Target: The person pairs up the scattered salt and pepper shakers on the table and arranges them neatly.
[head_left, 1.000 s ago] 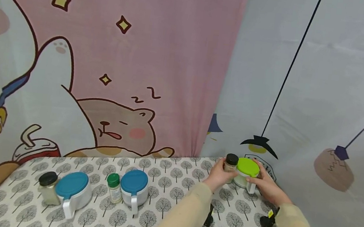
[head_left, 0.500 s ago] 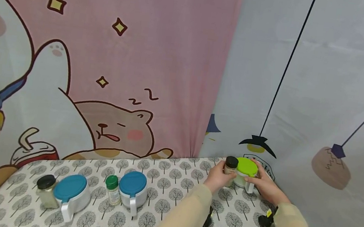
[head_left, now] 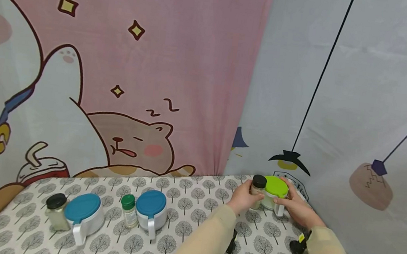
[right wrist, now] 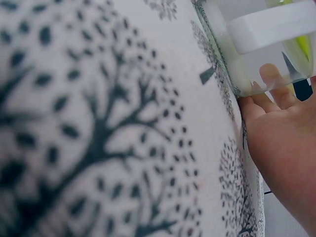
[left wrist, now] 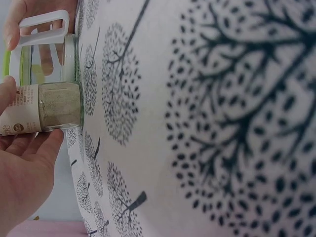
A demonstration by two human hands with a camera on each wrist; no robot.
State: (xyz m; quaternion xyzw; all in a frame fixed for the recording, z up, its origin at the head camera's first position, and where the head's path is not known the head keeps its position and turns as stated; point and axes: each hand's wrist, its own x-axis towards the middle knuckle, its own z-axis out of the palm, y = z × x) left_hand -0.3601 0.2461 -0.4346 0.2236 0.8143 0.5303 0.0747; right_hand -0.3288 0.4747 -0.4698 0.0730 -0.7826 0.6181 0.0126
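Observation:
At the table's far right corner my left hand (head_left: pixel 243 198) grips a spice jar (head_left: pixel 259 182) with a black lid, thumb on one side and fingers on the other. In the left wrist view this jar (left wrist: pixel 60 104) shows pale powder and a paper label, its base right at the cloth. Close beside it, my right hand (head_left: pixel 301 208) holds a clear glass seasoning pot (head_left: pixel 276 187) with a lime-green lid and white handle. The right wrist view shows fingers behind the pot (right wrist: pixel 247 69), low near its base. Both containers stand upright.
To the left stand two white-handled pots with blue lids, one pot (head_left: pixel 151 209) beside a green-capped spice jar (head_left: pixel 129 211), the other pot (head_left: pixel 84 214) beside a black-capped jar (head_left: pixel 57 212). A tree-print cloth (head_left: pixel 181 247) covers the table. Curtains (head_left: pixel 194 79) hang behind.

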